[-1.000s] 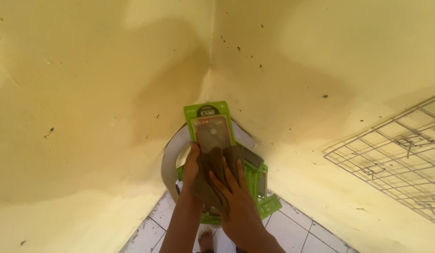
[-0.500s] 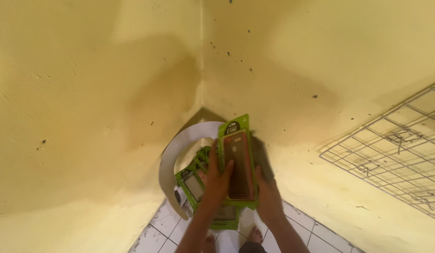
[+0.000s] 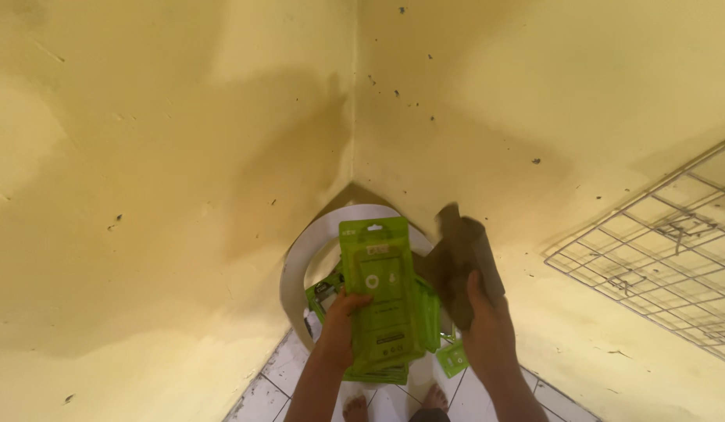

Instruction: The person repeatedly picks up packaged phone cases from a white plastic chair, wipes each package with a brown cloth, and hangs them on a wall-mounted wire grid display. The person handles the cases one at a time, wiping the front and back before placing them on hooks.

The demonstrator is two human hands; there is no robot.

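hands in the wall corner, one pack and one cloth

left hand [image 3: 341, 324] is closed around the left edge of a green flat package [image 3: 378, 293], thumb on its front, holding it upright ahead of a white curved bin [image 3: 300, 262] that sits in the corner of the yellow walls [image 3: 167, 156]. more green packs [image 3: 325, 293] lie in the bin behind it. right hand [image 3: 487, 336] is clenched on a dark brown cloth [image 3: 460, 258], raised just right of the package, not touching it. wire grid rack [image 3: 667, 250] hangs on the right wall, well apart. bare toes on white floor tiles [image 3: 265, 391] at the bottom.
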